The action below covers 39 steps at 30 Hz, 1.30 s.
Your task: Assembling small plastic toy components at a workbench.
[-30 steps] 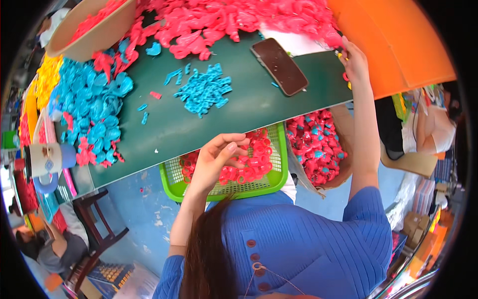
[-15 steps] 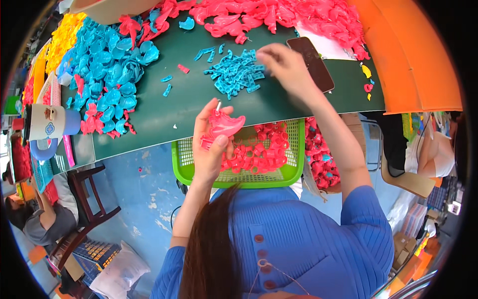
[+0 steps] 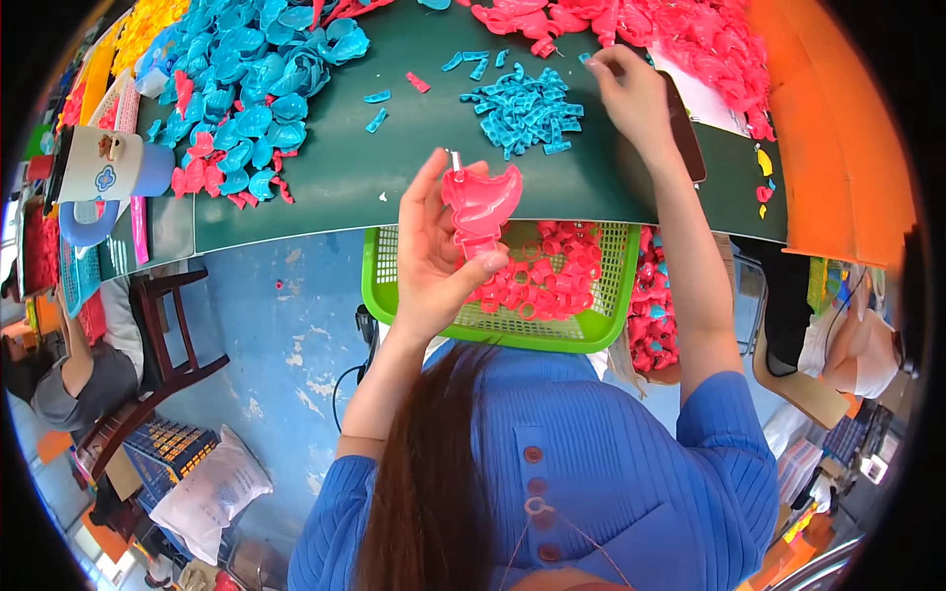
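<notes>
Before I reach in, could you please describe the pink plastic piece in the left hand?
Find the dark green table, then the bright green plastic mesh basket at its near edge. Over the basket's left part, the left hand holds the pink plastic piece. Unlike the basket's small pink plastic rings, it is larger and curves to a point.

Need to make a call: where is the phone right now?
In the head view, the dark phone lies toward the right on the green table, partly hidden by the right hand, beside the white sheet.
</notes>
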Tool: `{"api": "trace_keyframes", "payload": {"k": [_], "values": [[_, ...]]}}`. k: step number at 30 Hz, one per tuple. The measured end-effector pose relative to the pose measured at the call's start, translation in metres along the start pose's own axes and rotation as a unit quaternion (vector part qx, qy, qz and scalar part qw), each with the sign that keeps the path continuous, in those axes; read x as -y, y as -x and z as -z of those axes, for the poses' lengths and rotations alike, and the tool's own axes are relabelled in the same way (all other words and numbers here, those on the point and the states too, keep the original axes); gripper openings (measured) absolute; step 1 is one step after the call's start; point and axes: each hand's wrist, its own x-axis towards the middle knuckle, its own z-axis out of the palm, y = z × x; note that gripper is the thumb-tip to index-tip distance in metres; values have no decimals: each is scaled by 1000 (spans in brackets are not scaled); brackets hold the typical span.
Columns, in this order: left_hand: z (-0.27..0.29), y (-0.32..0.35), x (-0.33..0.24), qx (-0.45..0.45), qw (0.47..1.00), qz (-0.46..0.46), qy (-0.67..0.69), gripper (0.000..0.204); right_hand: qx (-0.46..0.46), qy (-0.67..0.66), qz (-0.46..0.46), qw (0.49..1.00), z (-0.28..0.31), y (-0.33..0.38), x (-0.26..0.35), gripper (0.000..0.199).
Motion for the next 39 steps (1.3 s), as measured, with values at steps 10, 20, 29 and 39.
{"api": "trace_keyframes", "payload": {"k": [10,20,29,39], "values": [[-8,-1,-3,23,997,63,27,87,75,-131,240,959,23,89,99,11],[-11,1,-5,23,999,39,2,85,74,-116,241,961,28,94,100,10],[-11,-2,-12,16,997,62,35,84,120,-109,279,946,30,88,98,12],[17,2,-6,4,990,120,72,76,190,-73,316,927,14,92,102,24]]}}
